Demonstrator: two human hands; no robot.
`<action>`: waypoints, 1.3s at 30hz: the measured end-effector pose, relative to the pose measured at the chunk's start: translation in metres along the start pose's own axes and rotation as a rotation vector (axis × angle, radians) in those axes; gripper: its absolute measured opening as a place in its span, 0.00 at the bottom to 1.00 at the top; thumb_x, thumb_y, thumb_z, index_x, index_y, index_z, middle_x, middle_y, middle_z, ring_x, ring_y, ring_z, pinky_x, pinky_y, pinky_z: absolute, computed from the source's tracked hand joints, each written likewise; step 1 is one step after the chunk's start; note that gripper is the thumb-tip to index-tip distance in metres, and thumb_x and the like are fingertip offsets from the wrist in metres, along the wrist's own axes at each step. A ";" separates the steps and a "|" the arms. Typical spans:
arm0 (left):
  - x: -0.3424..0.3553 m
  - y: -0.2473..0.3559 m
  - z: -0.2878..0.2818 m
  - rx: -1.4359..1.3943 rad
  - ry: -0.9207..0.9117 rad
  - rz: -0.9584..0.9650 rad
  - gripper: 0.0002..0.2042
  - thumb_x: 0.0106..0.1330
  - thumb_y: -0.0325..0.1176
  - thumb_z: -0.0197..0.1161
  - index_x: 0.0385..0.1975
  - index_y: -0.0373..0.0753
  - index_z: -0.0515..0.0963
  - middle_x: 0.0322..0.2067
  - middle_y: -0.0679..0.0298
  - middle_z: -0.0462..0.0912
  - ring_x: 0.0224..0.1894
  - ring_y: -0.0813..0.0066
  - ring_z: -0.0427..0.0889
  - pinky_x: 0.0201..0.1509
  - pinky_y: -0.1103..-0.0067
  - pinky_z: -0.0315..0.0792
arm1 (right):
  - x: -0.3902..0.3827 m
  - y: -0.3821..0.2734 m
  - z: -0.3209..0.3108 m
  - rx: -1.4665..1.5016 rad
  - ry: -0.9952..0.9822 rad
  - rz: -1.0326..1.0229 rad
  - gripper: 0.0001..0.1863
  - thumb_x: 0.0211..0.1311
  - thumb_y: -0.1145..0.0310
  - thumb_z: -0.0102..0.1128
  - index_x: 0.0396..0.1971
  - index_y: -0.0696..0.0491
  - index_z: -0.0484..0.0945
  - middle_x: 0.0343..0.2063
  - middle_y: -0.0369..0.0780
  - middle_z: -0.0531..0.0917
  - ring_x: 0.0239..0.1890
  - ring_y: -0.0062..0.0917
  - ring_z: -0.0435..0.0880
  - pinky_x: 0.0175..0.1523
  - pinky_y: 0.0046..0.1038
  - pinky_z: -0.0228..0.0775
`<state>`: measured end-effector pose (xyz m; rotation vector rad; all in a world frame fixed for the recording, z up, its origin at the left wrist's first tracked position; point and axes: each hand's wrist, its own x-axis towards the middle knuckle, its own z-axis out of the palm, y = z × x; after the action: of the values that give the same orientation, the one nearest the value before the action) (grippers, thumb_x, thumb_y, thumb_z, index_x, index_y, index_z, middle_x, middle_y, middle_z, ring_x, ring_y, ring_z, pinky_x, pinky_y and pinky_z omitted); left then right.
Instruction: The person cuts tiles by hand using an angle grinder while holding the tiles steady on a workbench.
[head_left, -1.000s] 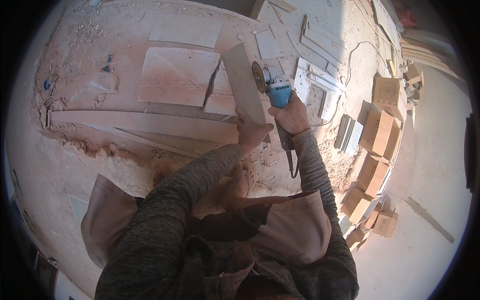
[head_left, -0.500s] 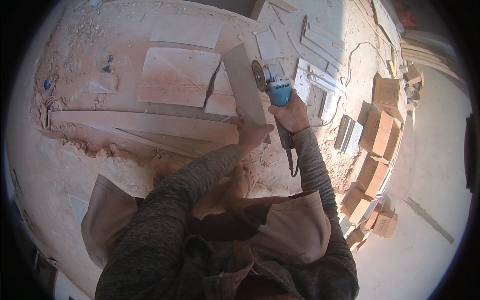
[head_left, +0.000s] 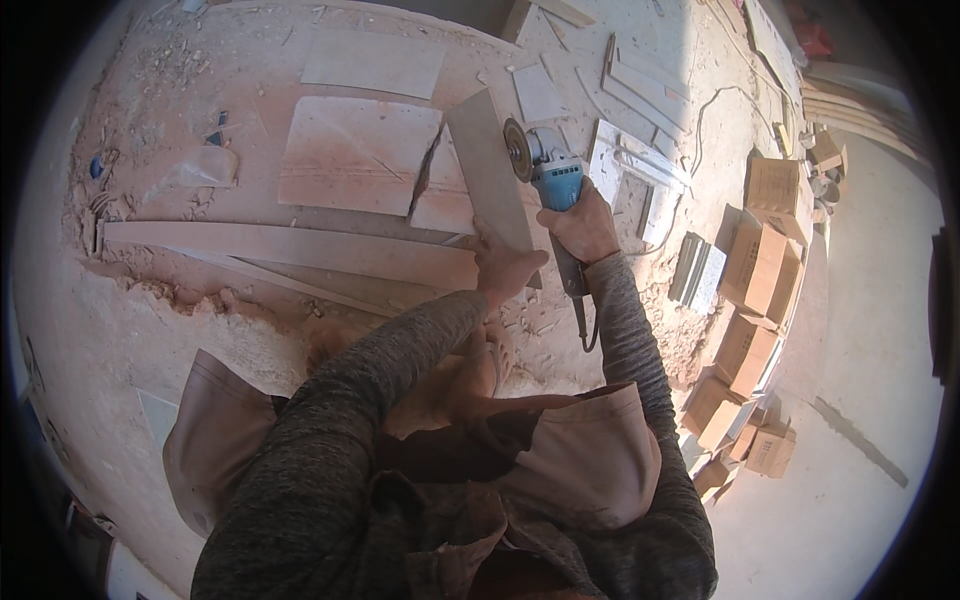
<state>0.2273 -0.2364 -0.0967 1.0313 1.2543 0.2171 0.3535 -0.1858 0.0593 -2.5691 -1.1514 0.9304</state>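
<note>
My right hand (head_left: 584, 224) is wrapped round a teal angle grinder (head_left: 558, 184), its dark cord hanging from the rear end. The grinder's round disc (head_left: 518, 150) stands on edge close along the right side of a narrow grey-beige tile strip (head_left: 488, 155); whether it touches the edge I cannot tell. Near its lower end, the strip is gripped by my left hand (head_left: 507, 268), the fingers partly hidden behind it. Beneath and beyond the strip lies a larger dusty tile (head_left: 360, 155), broken by a dark jagged crack toward its right end.
A long plank-like strip (head_left: 290, 242) lies left of my hands. Cut tile strips (head_left: 640, 90) and a pale frame-shaped piece (head_left: 640, 175) are at the far right. Cardboard boxes (head_left: 758, 262) line the right side. A cable (head_left: 705, 110) trails over the dusty floor. My bare foot (head_left: 485, 360) is close below.
Almost nothing differs. The view has shifted very slightly, while both hands keep their hold on the strip and the grinder.
</note>
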 end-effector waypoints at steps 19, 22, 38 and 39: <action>-0.007 0.008 -0.004 -0.017 -0.006 -0.007 0.69 0.49 0.48 0.75 0.75 0.30 0.21 0.71 0.30 0.42 0.73 0.30 0.52 0.75 0.54 0.57 | 0.006 0.003 0.001 0.029 0.002 -0.022 0.36 0.42 0.58 0.74 0.50 0.63 0.74 0.41 0.56 0.86 0.46 0.50 0.87 0.52 0.42 0.79; -0.010 0.013 -0.006 -0.015 -0.009 -0.021 0.69 0.49 0.48 0.75 0.75 0.29 0.22 0.70 0.30 0.43 0.72 0.30 0.52 0.75 0.54 0.58 | 0.006 0.002 0.000 0.034 0.000 -0.012 0.36 0.42 0.58 0.74 0.51 0.64 0.75 0.41 0.56 0.86 0.46 0.49 0.88 0.52 0.42 0.79; -0.010 0.017 -0.009 0.008 -0.015 -0.026 0.68 0.49 0.46 0.74 0.74 0.29 0.21 0.70 0.29 0.42 0.72 0.30 0.53 0.74 0.55 0.59 | 0.011 0.004 0.003 0.049 -0.004 -0.024 0.36 0.41 0.58 0.75 0.51 0.62 0.75 0.41 0.55 0.87 0.46 0.48 0.88 0.52 0.41 0.79; -0.011 0.018 -0.009 0.009 -0.016 -0.026 0.68 0.49 0.46 0.74 0.74 0.29 0.21 0.70 0.29 0.42 0.72 0.30 0.53 0.74 0.55 0.60 | 0.011 0.004 0.003 0.054 -0.006 -0.026 0.36 0.41 0.58 0.75 0.51 0.62 0.75 0.41 0.55 0.87 0.46 0.48 0.88 0.52 0.41 0.79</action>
<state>0.2223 -0.2287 -0.0757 1.0221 1.2540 0.1831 0.3602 -0.1806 0.0501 -2.5045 -1.1417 0.9508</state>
